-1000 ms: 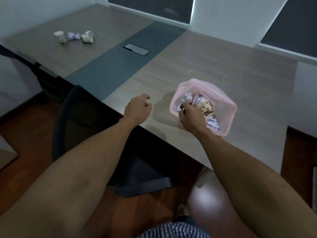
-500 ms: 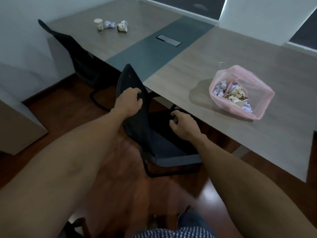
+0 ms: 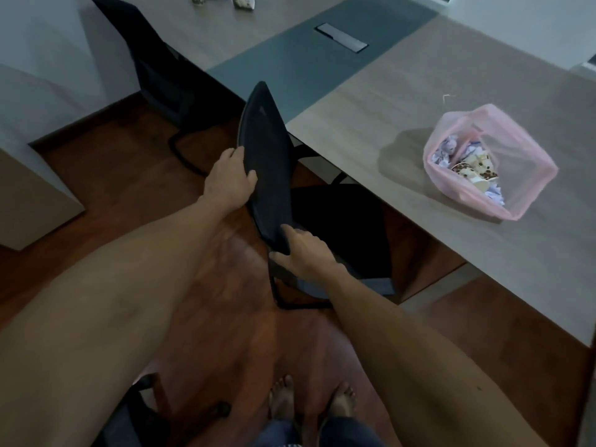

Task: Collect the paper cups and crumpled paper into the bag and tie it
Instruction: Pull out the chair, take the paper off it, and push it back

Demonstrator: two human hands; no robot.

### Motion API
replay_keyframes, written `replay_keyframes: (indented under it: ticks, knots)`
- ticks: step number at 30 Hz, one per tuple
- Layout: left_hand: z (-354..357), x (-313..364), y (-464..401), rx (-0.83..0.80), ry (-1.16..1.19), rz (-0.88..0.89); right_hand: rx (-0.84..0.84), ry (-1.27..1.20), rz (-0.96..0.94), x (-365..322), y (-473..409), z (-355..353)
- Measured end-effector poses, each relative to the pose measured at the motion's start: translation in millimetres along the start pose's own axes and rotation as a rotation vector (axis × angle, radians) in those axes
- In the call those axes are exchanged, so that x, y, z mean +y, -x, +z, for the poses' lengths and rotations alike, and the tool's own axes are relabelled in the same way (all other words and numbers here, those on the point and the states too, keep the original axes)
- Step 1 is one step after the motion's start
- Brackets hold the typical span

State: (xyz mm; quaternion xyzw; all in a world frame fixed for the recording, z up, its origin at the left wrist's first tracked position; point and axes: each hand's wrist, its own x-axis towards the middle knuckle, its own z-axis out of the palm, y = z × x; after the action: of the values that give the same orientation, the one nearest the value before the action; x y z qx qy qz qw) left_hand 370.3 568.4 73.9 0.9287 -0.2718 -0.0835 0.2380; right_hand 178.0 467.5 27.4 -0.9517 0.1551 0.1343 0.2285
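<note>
1. Two paper cups (image 3: 244,1) stand at the table's (image 3: 371,117) far left end.
2. The left hand (image 3: 229,182) grips the black chair's (image 3: 269,162) backrest.
3. The right hand (image 3: 304,253) clasps its lower edge.
4. The pink bag (image 3: 516,146) sits open on the table, right, holding cups and crumpled paper (image 3: 443,153).

Both arms reach forward; left hand (image 3: 229,180) and right hand (image 3: 304,253) grip with curled fingers.

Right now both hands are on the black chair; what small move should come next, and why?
Probably slide the chair aside. The left hand and right hand already grip its backrest, it stands against the table, and cups lie at the far end, outside the pink bag.
</note>
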Motion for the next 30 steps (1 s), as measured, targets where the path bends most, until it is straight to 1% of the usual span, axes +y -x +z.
replay_keyframes:
  ticks: [5, 10, 16, 21, 24, 27, 30]
  knots:
    - [11.4, 3.9, -9.0, 0.053, 0.096, -0.032, 0.068, 0.075, -0.024, -9.7, -10.9, 7.7]
    - [14.2, 7.2, -18.5, 0.065, 0.137, -0.091, 0.077, 0.069, -0.028, -22.2, -9.0, 9.5]
    - [18.5, 19.6, -29.9, 0.075, 0.185, -0.201, 0.083, 0.098, -0.063, -9.3, -5.1, 4.5]
    - [27.6, 42.4, -31.9, 0.086, 0.163, -0.232, 0.032, 0.192, -0.143, 24.9, 14.3, -2.4]
    - [35.4, 61.5, -28.5, 0.022, 0.156, -0.253, 0.001, 0.190, -0.155, 55.6, 34.3, -11.9]
    - [46.2, 86.3, -18.2, -0.048, 0.203, -0.289, -0.002, 0.127, -0.102, 88.0, 55.9, -20.9]
    - [59.8, 106.9, -5.4, -0.053, 0.286, -0.355, -0.010, 0.061, -0.019, 117.8, 78.2, -28.6]
